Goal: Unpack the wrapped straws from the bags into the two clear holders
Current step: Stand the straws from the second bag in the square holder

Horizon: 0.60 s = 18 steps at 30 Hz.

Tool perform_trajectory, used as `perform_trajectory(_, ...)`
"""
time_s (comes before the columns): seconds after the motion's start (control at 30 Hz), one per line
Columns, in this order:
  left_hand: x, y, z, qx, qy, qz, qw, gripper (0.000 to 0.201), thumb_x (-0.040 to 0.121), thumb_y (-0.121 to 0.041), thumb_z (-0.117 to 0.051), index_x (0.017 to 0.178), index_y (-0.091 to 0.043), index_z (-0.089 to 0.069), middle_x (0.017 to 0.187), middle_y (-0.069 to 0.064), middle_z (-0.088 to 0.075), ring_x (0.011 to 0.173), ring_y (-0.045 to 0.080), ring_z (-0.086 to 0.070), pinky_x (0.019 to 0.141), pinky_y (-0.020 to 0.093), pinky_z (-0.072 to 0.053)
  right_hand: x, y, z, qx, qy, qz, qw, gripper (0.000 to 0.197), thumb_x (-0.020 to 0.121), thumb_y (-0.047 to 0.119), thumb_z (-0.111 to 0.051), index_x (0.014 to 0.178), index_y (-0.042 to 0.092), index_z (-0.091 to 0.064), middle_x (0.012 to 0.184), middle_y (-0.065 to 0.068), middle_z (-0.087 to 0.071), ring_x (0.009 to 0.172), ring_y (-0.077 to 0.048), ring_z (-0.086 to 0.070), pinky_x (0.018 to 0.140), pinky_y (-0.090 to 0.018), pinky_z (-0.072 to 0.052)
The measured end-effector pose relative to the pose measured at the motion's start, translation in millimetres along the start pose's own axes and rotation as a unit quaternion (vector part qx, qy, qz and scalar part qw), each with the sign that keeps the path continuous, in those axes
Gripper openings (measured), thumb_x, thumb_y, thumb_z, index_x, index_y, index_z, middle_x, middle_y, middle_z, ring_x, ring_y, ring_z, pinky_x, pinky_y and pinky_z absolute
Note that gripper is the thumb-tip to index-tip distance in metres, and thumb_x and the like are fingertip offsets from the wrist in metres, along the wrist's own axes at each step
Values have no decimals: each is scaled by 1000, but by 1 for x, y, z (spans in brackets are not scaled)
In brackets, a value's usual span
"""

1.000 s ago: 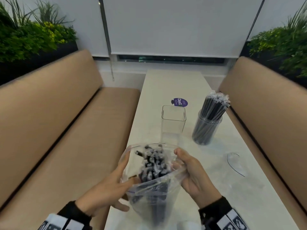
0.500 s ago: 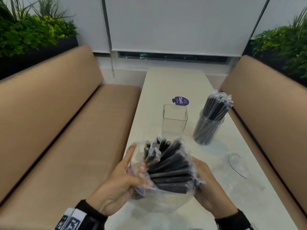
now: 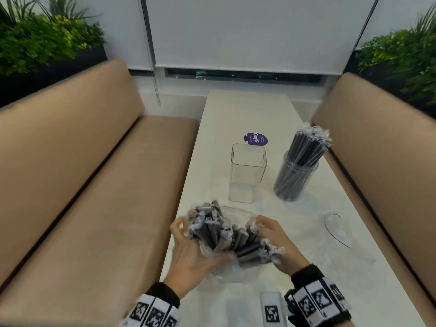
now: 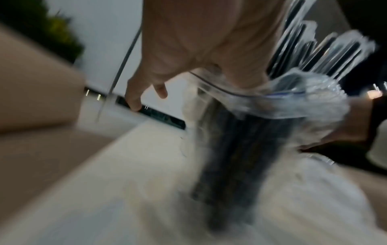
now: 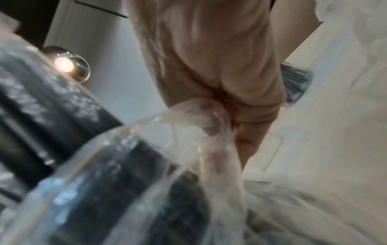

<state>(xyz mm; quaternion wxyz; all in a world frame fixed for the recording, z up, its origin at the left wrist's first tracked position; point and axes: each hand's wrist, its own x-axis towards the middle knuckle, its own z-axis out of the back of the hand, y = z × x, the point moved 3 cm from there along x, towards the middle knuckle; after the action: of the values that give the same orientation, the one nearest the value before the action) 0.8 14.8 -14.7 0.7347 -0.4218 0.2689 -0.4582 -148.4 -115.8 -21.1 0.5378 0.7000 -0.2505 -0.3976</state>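
A clear zip bag (image 3: 232,271) of black wrapped straws (image 3: 224,234) stands near the table's front edge, and the straws fan out of its mouth. My left hand (image 3: 193,246) grips the bag and bunch from the left, thumb across the front (image 4: 240,73). My right hand (image 3: 265,232) pinches the bag's rim (image 5: 188,116) on the right. Beyond them stands an empty square clear holder (image 3: 247,173). To its right is a round clear holder (image 3: 296,182) full of wrapped straws. Both wrist views are blurred.
An empty clear bag (image 3: 337,230) lies flat on the white table (image 3: 236,109) at the right. A purple round sticker (image 3: 256,139) is behind the square holder. A white tagged device (image 3: 273,310) lies by my right wrist. Tan benches (image 3: 82,185) flank the table.
The bag's rim has slid down the bunch, so the straw tops now stick out and fan apart. Both hands moved lower on the bag and closer to the table.
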Motion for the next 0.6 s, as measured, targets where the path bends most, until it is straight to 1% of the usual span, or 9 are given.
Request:
perform_trajectory(0.07, 18, 11, 10, 58, 40, -24, 997, 118, 36, -80, -77, 138, -36, -37, 146, -11, -18, 137, 1, -11, 120, 29, -11, 2, 1, -2, -8, 10, -36, 999, 20, 98, -2, -44, 86, 3, -59, 76, -7, -57, 69, -16, -56, 61, -18, -47)
perform_trajectory(0.17, 40, 15, 14, 76, 133, -12, 988, 128, 34, -75, -83, 144, -34, -32, 149, -11, -36, 138, 9, -34, 118, 42, -25, 9, -4, -17, 131, 47, -89, 986, 54, 100, -3, -33, 71, 7, -77, 70, 0, -73, 52, -6, -68, 51, -15, -53)
perform_trajectory(0.23, 48, 8, 14, 52, 171, -14, 984, 98, 43, -60, -90, 126, -22, -54, 119, -8, -66, 113, 4, -60, 102, 31, -47, 6, 12, -26, 165, 52, -89, 981, 57, 104, 0, -22, 86, -3, -76, 92, -2, -73, 60, -2, -71, 62, -14, -52)
perform_trajectory(0.27, 49, 4, 15, 13, 174, -12, 985, 76, 49, -44, -94, 112, -18, -61, 99, -11, -73, 96, -2, -66, 89, 21, -52, 2, 20, -25, 111, 36, 15, 993, 56, 106, 4, -17, 98, -10, -70, 108, -6, -70, 79, -7, -72, 74, -15, -49)
perform_trajectory(0.3, 49, 3, 17, -20, 170, -17, 985, 62, 52, -30, -95, 104, -15, -65, 89, -12, -75, 88, -6, -68, 82, 15, -53, 0, 7, -26, 33, 26, -87, 995, 50, 106, 8, -18, 104, -10, -65, 115, -10, -67, 93, -14, -69, 81, -19, -48)
perform_trajectory(0.33, 49, 3, 19, -51, 161, -19, 985, 58, 54, -24, -94, 103, -16, -67, 90, -13, -76, 88, -6, -69, 82, 13, -53, -3, 4, -27, 158, 27, -136, 978, 40, 105, 9, -25, 102, -3, -64, 107, -12, -70, 90, -19, -68, 77, -20, -52)
perform_trajectory(0.43, 45, 8, 25, -146, 89, -12, 985, 43, 62, -15, -90, 99, -22, -69, 88, -13, -76, 88, -7, -69, 73, 8, -52, -2, 12, -28, 65, 55, -44, 995, 21, 97, 17, -48, 106, 13, -67, 103, -9, -75, 87, -14, -73, 78, -26, -60)
perform_trajectory(0.5, 48, 14, 26, -185, 19, 5, 983, 38, 67, -10, -87, 100, -15, -70, 87, -9, -76, 87, -3, -71, 67, 5, -51, -9, 16, -25, 55, 42, -3, 998, 37, 97, 41, -48, 129, 27, -58, 129, -2, -66, 109, -18, -68, 91, -41, -57)
perform_trajectory(0.6, 60, 21, 21, -247, -62, 30, 967, 73, 61, -26, -92, 123, -5, -60, 112, 7, -72, 103, 15, -70, 80, 23, -58, -21, 22, -33, 62, 109, 37, 991, 76, 65, 80, -58, 134, 51, -43, 138, 14, -56, 121, -22, -60, 97, -51, -47)
